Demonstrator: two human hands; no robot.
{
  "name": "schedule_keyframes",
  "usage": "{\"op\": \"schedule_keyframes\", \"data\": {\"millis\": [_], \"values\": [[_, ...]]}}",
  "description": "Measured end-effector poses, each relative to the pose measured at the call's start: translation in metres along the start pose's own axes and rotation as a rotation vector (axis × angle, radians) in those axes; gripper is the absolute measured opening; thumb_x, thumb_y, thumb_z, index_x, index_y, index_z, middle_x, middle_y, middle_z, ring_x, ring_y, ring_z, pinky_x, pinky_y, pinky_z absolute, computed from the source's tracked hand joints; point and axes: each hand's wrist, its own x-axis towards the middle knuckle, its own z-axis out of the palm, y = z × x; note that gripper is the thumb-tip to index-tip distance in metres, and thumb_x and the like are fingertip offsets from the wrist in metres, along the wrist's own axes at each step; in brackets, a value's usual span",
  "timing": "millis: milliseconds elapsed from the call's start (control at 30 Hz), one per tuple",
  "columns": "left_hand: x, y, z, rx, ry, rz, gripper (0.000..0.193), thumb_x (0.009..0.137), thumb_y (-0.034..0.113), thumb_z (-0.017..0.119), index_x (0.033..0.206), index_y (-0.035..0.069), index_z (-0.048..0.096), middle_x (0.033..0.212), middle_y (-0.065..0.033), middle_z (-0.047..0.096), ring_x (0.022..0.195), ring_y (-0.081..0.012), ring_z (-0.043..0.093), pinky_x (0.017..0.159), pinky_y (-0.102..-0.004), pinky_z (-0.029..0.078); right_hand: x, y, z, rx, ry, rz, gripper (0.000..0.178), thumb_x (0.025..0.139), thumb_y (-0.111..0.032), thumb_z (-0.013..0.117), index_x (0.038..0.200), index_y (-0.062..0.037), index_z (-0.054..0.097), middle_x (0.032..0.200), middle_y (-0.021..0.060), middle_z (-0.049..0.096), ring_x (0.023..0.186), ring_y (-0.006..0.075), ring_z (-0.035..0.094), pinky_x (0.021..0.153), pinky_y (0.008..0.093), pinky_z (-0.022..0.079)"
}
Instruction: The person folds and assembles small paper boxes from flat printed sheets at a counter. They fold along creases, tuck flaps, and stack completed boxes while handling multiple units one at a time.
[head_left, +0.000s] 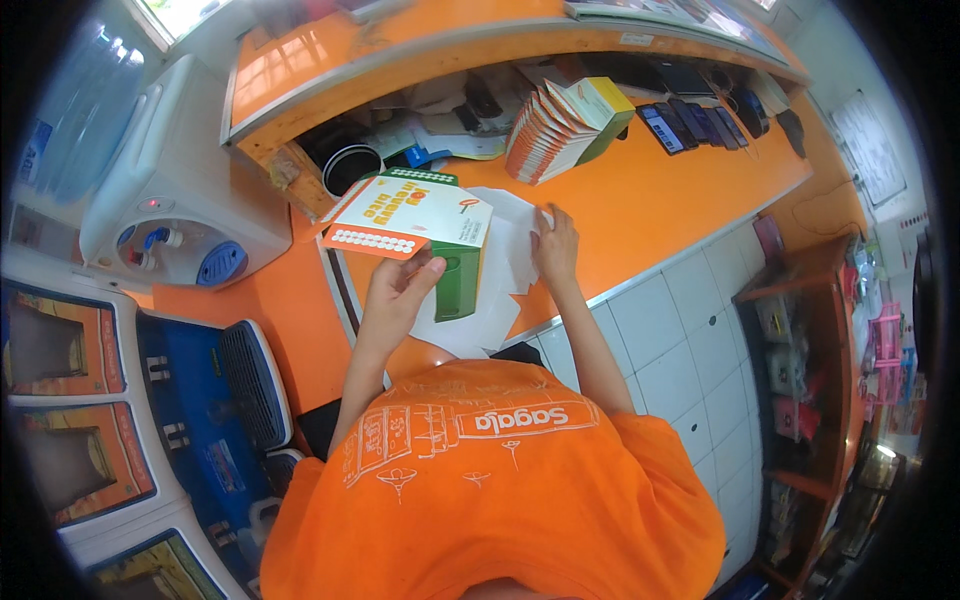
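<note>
A cardboard food box (420, 207) in white, orange and green, with flaps standing out, sits partly folded on the orange counter. My left hand (402, 292) grips its near edge, thumb on top by the green side panel. Beneath and to the right of the box spreads a crumpled sheet of white paper (512, 217). The fingers of my right hand (556, 245) are bent round the paper's right edge; the fingertips are partly hidden.
Beyond the box stands a stack of folded cartons (565, 130). Several phones (690, 125) lie at the far right of the counter (660, 215), below a raised orange shelf (480, 45). A water dispenser (185, 190) and a drink machine (75, 400) are at left.
</note>
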Motion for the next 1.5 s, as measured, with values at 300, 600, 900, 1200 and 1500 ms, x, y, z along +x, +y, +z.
{"op": "schedule_keyframes", "data": {"millis": [300, 600, 900, 1200, 1500], "values": [[0.011, -0.005, 0.025, -0.067, -0.015, 0.209, 0.026, 0.089, 0.007, 0.066, 0.109, -0.009, 0.059, 0.103, -0.0107, 0.065, 0.094, -0.0151, 0.064, 0.081, -0.0275, 0.053, 0.000, -0.097, -0.129, 0.858, 0.068, 0.226, 0.050, 0.088, -0.009, 0.060, 0.135, -0.0034, 0.044, 0.129, 0.0175, 0.045, 0.120, 0.0303, 0.046, 0.097, 0.0395, 0.042], [0.021, -0.007, 0.046, 0.054, 0.012, 0.349, 0.024, 0.085, 0.004, 0.068, 0.105, -0.008, 0.062, 0.096, -0.0141, 0.066, 0.086, -0.0191, 0.068, 0.077, -0.0291, 0.056, 0.008, -0.124, -0.156, 0.749, 0.107, -0.008, 0.073, 0.069, -0.016, 0.080, 0.133, -0.0088, 0.048, 0.139, 0.0204, 0.035, 0.126, 0.0360, 0.038, 0.102, 0.0446, 0.035], [0.010, 0.013, 0.042, 0.426, 0.098, 0.554, 0.025, 0.077, -0.002, 0.071, 0.102, -0.006, 0.065, 0.095, -0.0162, 0.067, 0.083, -0.0243, 0.070, 0.072, -0.0301, 0.057, 0.004, -0.141, -0.162, 0.565, 0.168, 0.031, 0.068, 0.068, -0.018, 0.083, 0.129, -0.0140, 0.054, 0.138, 0.0174, 0.029, 0.127, 0.0344, 0.035, 0.098, 0.0443, 0.037], [0.009, 0.010, 0.043, 0.554, 0.257, 0.675, 0.018, 0.078, -0.001, 0.070, 0.095, -0.005, 0.067, 0.086, -0.0161, 0.068, 0.075, -0.0233, 0.069, 0.064, -0.0294, 0.054, 0.005, -0.148, -0.165, 0.496, 0.177, 0.015, 0.072, 0.068, -0.021, 0.084, 0.132, -0.0148, 0.052, 0.138, 0.0175, 0.027, 0.128, 0.0351, 0.034, 0.095, 0.0457, 0.039], [0.023, -0.011, 0.031, -0.145, -0.046, 0.227, 0.028, 0.088, 0.005, 0.067, 0.113, -0.004, 0.058, 0.103, -0.0063, 0.063, 0.090, -0.0135, 0.063, 0.075, -0.0261, 0.054, 0.018, -0.145, -0.166, 0.719, 0.145, 0.044, 0.063, 0.068, -0.016, 0.082, 0.124, -0.0097, 0.054, 0.131, 0.0148, 0.042, 0.121, 0.0313, 0.043, 0.103, 0.0413, 0.035]]}}
